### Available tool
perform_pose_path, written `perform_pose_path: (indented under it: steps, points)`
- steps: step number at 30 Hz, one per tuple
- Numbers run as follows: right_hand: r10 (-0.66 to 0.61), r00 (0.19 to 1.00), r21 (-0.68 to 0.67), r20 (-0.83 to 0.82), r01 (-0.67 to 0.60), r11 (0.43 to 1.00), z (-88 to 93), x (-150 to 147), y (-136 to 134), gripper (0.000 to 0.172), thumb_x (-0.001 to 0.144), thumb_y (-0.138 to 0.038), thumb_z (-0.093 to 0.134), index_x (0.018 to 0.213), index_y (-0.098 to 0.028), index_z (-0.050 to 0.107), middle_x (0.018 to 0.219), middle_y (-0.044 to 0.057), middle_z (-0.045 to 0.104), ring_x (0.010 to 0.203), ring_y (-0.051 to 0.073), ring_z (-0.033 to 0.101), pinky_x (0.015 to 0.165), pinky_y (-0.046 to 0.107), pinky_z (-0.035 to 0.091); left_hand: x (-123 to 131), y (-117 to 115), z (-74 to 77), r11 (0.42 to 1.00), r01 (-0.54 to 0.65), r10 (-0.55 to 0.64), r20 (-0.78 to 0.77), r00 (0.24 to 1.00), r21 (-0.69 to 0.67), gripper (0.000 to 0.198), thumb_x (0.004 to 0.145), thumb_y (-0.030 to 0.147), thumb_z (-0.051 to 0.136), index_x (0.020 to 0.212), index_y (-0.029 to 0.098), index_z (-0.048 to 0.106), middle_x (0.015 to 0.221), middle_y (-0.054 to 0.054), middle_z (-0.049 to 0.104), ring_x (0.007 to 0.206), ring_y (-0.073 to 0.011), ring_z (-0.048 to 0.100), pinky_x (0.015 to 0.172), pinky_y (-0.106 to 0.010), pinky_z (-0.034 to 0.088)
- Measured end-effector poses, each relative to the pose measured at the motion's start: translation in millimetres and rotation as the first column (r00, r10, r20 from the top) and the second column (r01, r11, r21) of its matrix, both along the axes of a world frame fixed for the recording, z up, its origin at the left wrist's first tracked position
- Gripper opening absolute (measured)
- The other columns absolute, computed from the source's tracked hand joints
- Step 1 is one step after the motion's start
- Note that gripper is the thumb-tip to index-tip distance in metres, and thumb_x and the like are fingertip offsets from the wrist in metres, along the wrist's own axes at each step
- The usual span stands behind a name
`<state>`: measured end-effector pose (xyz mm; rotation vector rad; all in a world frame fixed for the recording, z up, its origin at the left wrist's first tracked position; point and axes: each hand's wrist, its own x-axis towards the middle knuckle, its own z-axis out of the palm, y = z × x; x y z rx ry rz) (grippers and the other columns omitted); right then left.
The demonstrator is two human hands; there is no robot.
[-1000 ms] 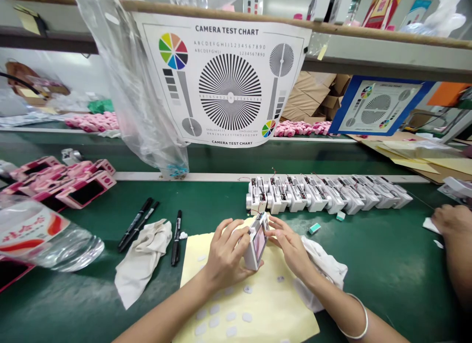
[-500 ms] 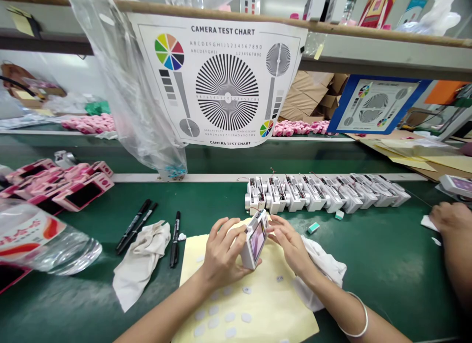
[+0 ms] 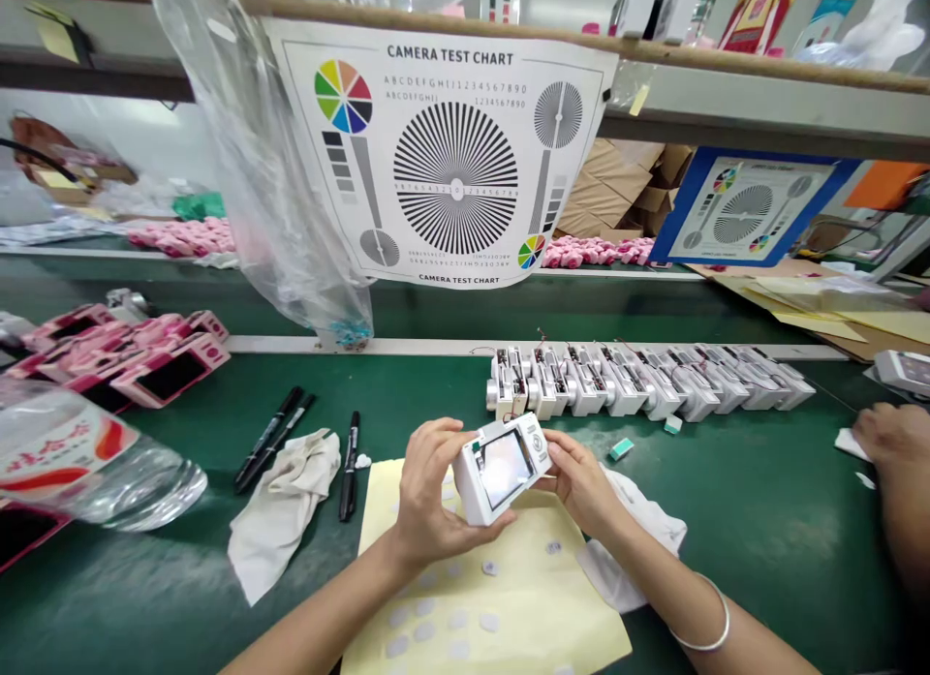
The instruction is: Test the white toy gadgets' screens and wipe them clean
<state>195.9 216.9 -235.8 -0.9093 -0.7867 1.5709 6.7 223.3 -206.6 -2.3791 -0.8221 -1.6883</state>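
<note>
A small white digital camera (image 3: 501, 467) is held up over a yellow sheet (image 3: 509, 622), tilted, its lit screen and round button pad facing me. My left hand (image 3: 436, 491) is closed round its left end, with the thumb along the bottom edge. At the right end my right hand (image 3: 581, 481) grips beside the buttons, its fingers partly behind the body. Small pale stickers lie scattered on the sheet. Beyond the camera stands a row of white camera bodies (image 3: 625, 380) with open tops and loose wires. Behind them hangs a printed camera test chart (image 3: 456, 181).
Left are black markers (image 3: 349, 467), a cloth (image 3: 283, 520), a large plastic bottle (image 3: 87, 462) and piled pink cameras (image 3: 167, 365). On the right lie a white cloth (image 3: 639, 530) and small green-and-white blocks (image 3: 621, 449). Another person's hand (image 3: 890, 433) rests at the far right.
The camera has been turned so its screen, seen at a slant before, now faces me more fully. My right hand has closed on its right end. The view has shifted slightly.
</note>
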Motion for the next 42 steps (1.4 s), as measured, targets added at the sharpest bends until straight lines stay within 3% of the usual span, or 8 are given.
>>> perform_pose_path:
  steps: [6, 11, 14, 17, 21, 25, 33, 42]
  points:
    - [0.108, 0.994, -0.027, -0.025, -0.109, 0.994, -9.0, -7, -4, 0.031, 0.067, -0.039, 0.071, 0.089, -0.019, 0.063, 0.076, 0.000, 0.066, 0.062, 0.010, 0.060, 0.059, 0.025, 0.051, -1, -3, 0.1, 0.997, 0.017, -0.014, -0.046, 0.999, 0.073, 0.062, 0.067, 0.056, 0.060, 0.108, 0.011, 0.049, 0.087, -0.010, 0.055, 0.088, -0.0274, 0.053, 0.077, -0.046, 0.044]
    - [0.127, 0.992, -0.029, -0.016, -0.128, 0.991, -10.7, -10, -6, 0.030, 0.069, -0.038, 0.069, 0.090, -0.020, 0.060, 0.077, 0.000, 0.065, 0.063, 0.012, 0.060, 0.058, 0.027, 0.051, 0, -5, 0.3, 0.991, 0.021, -0.012, -0.067, 0.998, 0.131, 0.063, 0.069, 0.060, 0.058, 0.109, 0.012, 0.050, 0.086, -0.009, 0.055, 0.089, -0.0275, 0.052, 0.079, -0.045, 0.043]
    - [0.073, 0.997, -0.040, -0.012, -0.073, 0.997, -7.0, -7, -3, 0.033, 0.065, -0.039, 0.072, 0.089, -0.019, 0.059, 0.075, 0.000, 0.065, 0.064, 0.012, 0.060, 0.057, 0.027, 0.052, -2, 0, -1.7, 0.987, 0.053, -0.035, -0.122, 0.992, 0.150, 0.065, 0.069, 0.061, 0.057, 0.110, 0.011, 0.050, 0.088, -0.011, 0.056, 0.091, -0.0276, 0.051, 0.080, -0.044, 0.042]
    - [-0.065, 0.998, -0.009, -0.016, 0.064, 0.998, -3.8, -1, 3, 0.038, 0.059, -0.040, 0.076, 0.086, -0.019, 0.059, 0.075, 0.000, 0.067, 0.065, 0.012, 0.060, 0.061, 0.027, 0.052, -6, 11, -6.6, 0.983, 0.069, -0.029, -0.231, 0.973, 0.169, 0.064, 0.070, 0.055, 0.061, 0.113, 0.010, 0.047, 0.095, -0.013, 0.057, 0.095, -0.0275, 0.050, 0.084, -0.043, 0.042]
    - [-0.179, 0.983, 0.050, -0.037, 0.181, 0.982, -4.6, 7, 11, 0.039, 0.058, -0.038, 0.077, 0.087, -0.020, 0.059, 0.076, 0.000, 0.067, 0.067, 0.011, 0.060, 0.067, 0.027, 0.051, -10, 25, -14.5, 0.994, -0.043, 0.067, -0.269, 0.961, 0.096, 0.047, 0.076, 0.038, 0.059, 0.113, 0.014, 0.045, 0.100, -0.013, 0.055, 0.099, -0.0270, 0.050, 0.085, -0.042, 0.043]
    - [-0.186, 0.981, 0.053, -0.048, 0.189, 0.981, -9.0, 8, 13, 0.040, 0.056, -0.035, 0.078, 0.090, -0.022, 0.059, 0.079, 0.000, 0.068, 0.071, 0.013, 0.062, 0.070, 0.028, 0.051, -12, 30, -17.4, 0.991, -0.116, 0.129, -0.270, 0.954, 0.065, 0.041, 0.075, 0.030, 0.058, 0.112, 0.015, 0.047, 0.100, -0.012, 0.055, 0.099, -0.0271, 0.049, 0.084, -0.043, 0.043]
    - [-0.164, 0.986, 0.043, -0.031, 0.165, 0.985, -13.9, 6, 15, 0.036, 0.055, -0.034, 0.078, 0.089, -0.025, 0.067, 0.089, -0.002, 0.067, 0.081, 0.012, 0.060, 0.078, 0.024, 0.048, -5, 18, -12.1, 0.979, -0.018, 0.084, -0.321, 0.943, 0.204, 0.047, 0.072, 0.009, 0.053, 0.118, 0.015, 0.045, 0.099, -0.010, 0.059, 0.100, -0.0253, 0.048, 0.086, -0.040, 0.043]
    - [-0.147, 0.989, 0.046, 0.004, 0.147, 0.988, -15.1, 6, 15, 0.035, 0.058, -0.034, 0.076, 0.090, -0.025, 0.067, 0.091, -0.001, 0.068, 0.080, 0.013, 0.060, 0.077, 0.026, 0.048, -5, 16, -8.3, 0.981, -0.034, 0.091, -0.303, 0.949, 0.189, 0.038, 0.071, 0.013, 0.054, 0.109, 0.015, 0.050, 0.100, -0.011, 0.054, 0.101, -0.0259, 0.048, 0.086, -0.041, 0.044]
